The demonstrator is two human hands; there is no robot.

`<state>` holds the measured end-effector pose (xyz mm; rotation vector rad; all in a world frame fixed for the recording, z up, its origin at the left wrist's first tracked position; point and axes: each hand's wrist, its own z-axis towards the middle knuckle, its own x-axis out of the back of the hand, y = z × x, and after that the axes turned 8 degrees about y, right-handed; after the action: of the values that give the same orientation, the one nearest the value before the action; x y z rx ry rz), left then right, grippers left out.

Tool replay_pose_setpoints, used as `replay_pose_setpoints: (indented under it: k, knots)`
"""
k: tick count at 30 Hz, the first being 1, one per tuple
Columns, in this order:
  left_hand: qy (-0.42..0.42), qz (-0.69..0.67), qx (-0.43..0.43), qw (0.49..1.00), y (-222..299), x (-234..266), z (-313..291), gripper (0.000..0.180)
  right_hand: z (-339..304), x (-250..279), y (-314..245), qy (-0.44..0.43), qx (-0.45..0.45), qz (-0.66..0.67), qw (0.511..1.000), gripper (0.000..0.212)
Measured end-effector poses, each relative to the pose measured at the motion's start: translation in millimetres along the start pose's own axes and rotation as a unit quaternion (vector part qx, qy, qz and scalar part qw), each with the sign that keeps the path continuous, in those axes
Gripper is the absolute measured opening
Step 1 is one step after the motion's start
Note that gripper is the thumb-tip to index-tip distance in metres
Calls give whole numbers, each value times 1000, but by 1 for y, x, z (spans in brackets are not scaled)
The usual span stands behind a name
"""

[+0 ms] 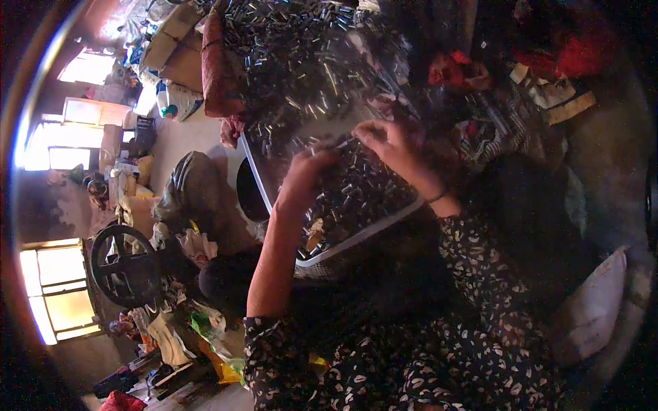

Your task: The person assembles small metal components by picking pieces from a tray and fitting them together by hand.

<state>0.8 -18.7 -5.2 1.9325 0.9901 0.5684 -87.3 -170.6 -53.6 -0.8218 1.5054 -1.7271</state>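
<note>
Above a light-rimmed tray (363,237) full of small dark metal cylinders (356,188), my two hands are raised close together. My left hand (312,168) is closed, with a small shiny metal cylinder (345,144) showing at its fingertips. Just right of it, my right hand (387,142) is pinched, its fingertips close to that piece. Whether anything sits in the right pinch is too small to make out. Cylinders lie loose in the tray under both hands.
A large heap of similar metal pieces (295,55) spreads beyond the tray. A reddish rolled cloth or sleeve (216,65) borders it on the left. Red cloth (459,68) lies at the far right. A black steering-wheel-like ring (123,266) and clutter stand left. A pale sack (596,305) is at right.
</note>
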Motion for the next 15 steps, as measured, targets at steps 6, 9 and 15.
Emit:
replay_pose_setpoints:
  k: [6,9,15]
  knots:
    - [13,-13,-33,999,-7,-2,2,24,0,-2,-7,-8,-7,19,1000,20]
    - [6,2,-34,999,-6,-2,1,22,-2,0,-16,25,64,-43,997,18]
    - [-17,-23,-10,1000,-4,-7,-5,23,-2,-2,-16,40,139,-94,985,17]
